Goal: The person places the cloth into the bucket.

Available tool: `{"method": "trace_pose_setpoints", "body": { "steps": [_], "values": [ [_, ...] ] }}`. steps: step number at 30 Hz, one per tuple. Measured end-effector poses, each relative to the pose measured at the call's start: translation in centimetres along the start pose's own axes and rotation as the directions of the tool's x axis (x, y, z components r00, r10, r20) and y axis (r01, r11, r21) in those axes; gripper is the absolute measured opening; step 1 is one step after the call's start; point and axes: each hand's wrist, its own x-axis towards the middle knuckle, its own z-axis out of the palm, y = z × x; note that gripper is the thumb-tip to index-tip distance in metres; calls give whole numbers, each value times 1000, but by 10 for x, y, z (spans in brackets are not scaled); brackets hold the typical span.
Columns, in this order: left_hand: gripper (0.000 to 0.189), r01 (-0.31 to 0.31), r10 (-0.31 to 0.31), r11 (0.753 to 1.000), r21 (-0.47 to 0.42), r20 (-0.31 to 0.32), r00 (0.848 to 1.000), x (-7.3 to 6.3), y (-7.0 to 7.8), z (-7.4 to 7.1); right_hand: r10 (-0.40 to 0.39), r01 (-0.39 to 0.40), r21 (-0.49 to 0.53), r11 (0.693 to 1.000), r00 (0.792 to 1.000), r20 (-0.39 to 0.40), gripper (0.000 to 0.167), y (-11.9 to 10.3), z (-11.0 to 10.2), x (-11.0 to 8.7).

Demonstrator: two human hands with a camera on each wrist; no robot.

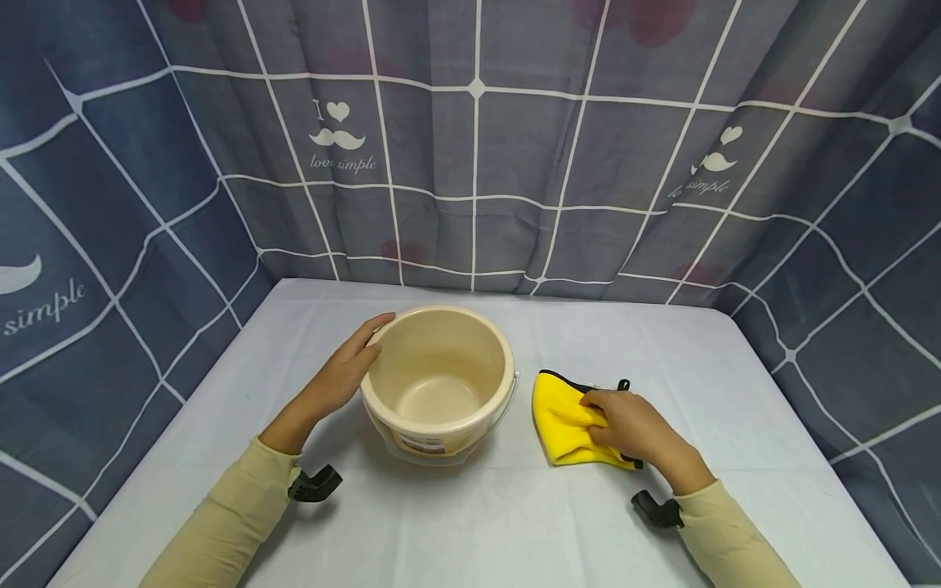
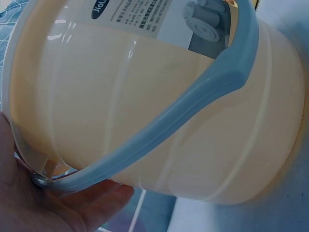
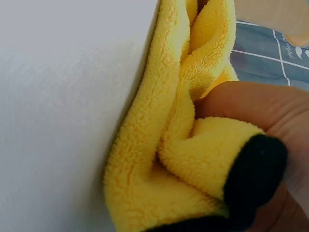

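on the table (image 1: pixel 529 523), to the right of the bucket (image 1: pixel 441 416) and apart from it, lies the yellow towel (image 1: pixel 562 420), its folds pinched by the right hand (image 1: pixel 635 426); a pinch that takes several thick folds together should keep it from slipping. the left hand (image 1: pixel 344 369) holds the bucket, mouth up, at its left edge, where light, even pressure should prevent tipping, with the handle (image 2: pixel 145 145) down along the outside.

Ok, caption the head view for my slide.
The left hand holds a cream bucket while the right hand grips a yellow cloth on the white table.
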Motion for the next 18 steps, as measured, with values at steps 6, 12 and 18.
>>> {"method": "trace_pose_setpoints", "body": {
  "steps": [6, 12, 18],
  "values": [
    [50, -5, 5, 1000, 1, 2, 1000, 0, 0, 0, -15, 16, 9, 1000, 1000, -27, 41, 0, -2, -1],
    [50, 1, -1, 1000, 4, 2, 1000, 1, -1, -1, -39, 40, 18, 999, 998, -54, 41, 0, -4, -2],
    [50, 5, -5, 1000, 2, 1, 1000, 1, -1, 0, -60, 61, 8, 998, 994, -95, 40, -2, -7, -3]
  ]
}}
